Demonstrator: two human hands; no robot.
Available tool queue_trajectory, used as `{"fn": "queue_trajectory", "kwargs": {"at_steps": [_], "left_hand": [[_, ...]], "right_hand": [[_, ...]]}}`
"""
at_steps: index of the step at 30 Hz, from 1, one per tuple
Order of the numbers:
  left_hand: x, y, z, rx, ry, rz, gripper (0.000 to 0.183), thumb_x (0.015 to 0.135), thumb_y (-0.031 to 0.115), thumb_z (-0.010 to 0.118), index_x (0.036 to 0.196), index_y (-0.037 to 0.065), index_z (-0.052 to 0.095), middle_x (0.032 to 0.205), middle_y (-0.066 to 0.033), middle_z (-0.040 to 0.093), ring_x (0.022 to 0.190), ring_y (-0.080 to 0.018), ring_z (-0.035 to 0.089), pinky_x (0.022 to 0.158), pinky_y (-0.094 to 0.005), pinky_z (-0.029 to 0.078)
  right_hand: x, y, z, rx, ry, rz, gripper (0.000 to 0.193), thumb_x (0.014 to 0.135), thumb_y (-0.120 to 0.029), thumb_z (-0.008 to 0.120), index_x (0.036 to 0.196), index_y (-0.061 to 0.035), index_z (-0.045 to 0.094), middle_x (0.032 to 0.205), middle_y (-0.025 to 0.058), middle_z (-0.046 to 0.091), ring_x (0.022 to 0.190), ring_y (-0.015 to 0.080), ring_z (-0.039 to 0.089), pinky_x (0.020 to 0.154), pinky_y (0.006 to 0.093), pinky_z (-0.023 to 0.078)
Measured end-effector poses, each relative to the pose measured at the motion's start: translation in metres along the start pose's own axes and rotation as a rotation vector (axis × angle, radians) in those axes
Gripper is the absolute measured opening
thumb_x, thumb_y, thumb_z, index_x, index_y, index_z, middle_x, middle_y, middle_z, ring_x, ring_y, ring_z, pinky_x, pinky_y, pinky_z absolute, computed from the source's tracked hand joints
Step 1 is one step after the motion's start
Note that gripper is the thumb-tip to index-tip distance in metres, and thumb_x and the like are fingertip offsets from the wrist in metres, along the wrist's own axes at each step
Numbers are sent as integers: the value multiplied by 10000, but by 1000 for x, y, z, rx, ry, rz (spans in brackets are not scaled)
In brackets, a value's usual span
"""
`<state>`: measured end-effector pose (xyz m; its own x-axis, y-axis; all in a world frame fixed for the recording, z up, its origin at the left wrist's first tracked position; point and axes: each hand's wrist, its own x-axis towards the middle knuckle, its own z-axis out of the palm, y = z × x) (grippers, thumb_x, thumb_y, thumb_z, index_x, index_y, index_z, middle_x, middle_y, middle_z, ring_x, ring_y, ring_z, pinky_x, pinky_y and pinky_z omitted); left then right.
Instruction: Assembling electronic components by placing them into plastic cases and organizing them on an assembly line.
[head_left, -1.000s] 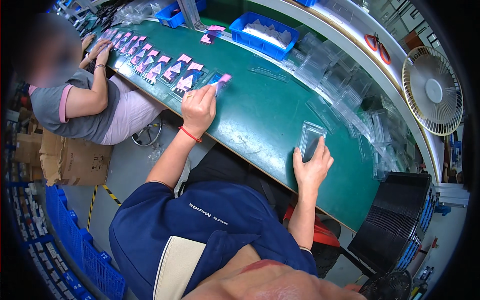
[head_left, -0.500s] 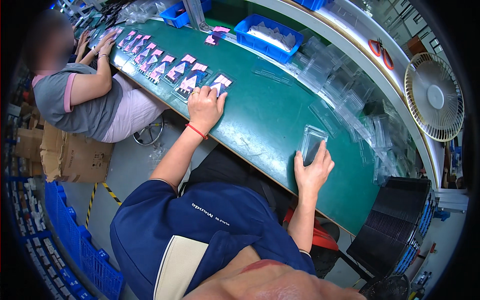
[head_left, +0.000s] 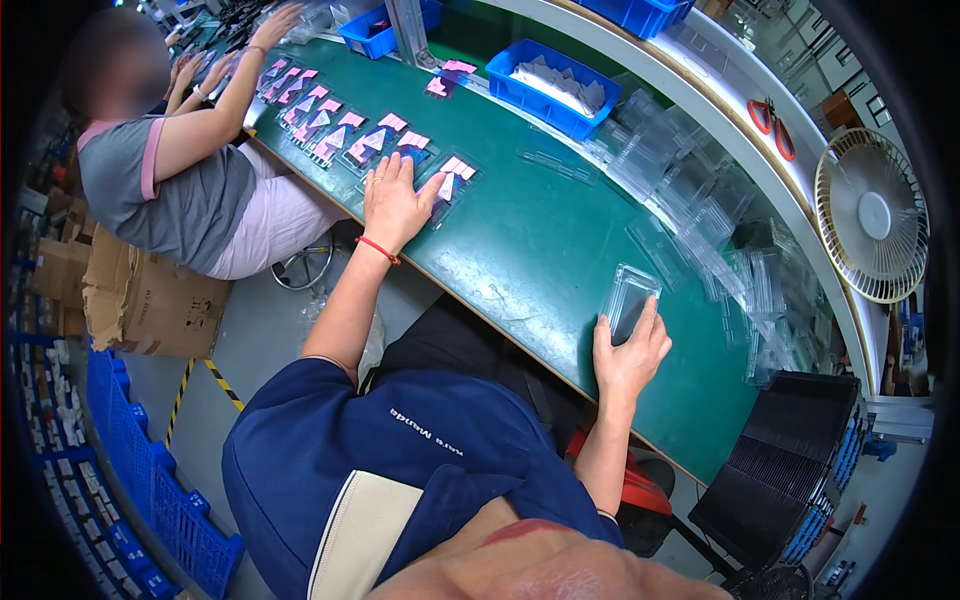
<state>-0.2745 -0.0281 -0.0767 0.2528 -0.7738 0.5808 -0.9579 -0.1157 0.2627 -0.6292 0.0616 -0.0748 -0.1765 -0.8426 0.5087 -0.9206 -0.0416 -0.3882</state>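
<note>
My left hand (head_left: 396,204), with a red band at the wrist, lies flat and spread on the green table (head_left: 540,250), its fingers on a clear pack with pink cards (head_left: 450,178) at the near end of a row of such packs (head_left: 330,125). My right hand (head_left: 628,352) rests at the table's near edge with its fingers on a clear plastic tray (head_left: 630,298), which lies flat on the table.
A seated person (head_left: 170,170) at the left reaches both hands over the far packs. Blue bins (head_left: 552,88) stand at the back. Loose clear trays (head_left: 700,230) pile up at the right, beside a fan (head_left: 868,215), red scissors (head_left: 772,120) and a stack of black trays (head_left: 790,460).
My left hand slid along the row of packs toward me and now lies flat beside the nearest one. My right hand stayed on the clear tray. The other person reached farther over the table.
</note>
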Motion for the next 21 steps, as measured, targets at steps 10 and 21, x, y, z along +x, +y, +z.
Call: {"fn": "queue_trajectory", "kwargs": {"at_steps": [10, 21], "left_hand": [[-5, -7, 1, -134, 155, 118, 488, 890, 401, 605, 1015, -68, 656, 1112, -257, 624, 1089, -419, 567, 971, -463, 424], [15, -19, -8, -209, 261, 156, 271, 881, 221, 629, 1029, -4, 659, 1030, -185, 648, 946, -357, 611, 854, -426, 474]], "right_hand": [[2, 2, 0, -26, 8, -10, 768, 712, -308, 744, 1361, -5, 467, 1230, 275, 520, 1077, 402, 481, 928, 473, 432], [2, 0, -2, -22, 8, -10, 756, 718, -304, 738, 1360, -6, 470, 1230, 273, 519, 1078, 401, 482, 929, 469, 430]]}}
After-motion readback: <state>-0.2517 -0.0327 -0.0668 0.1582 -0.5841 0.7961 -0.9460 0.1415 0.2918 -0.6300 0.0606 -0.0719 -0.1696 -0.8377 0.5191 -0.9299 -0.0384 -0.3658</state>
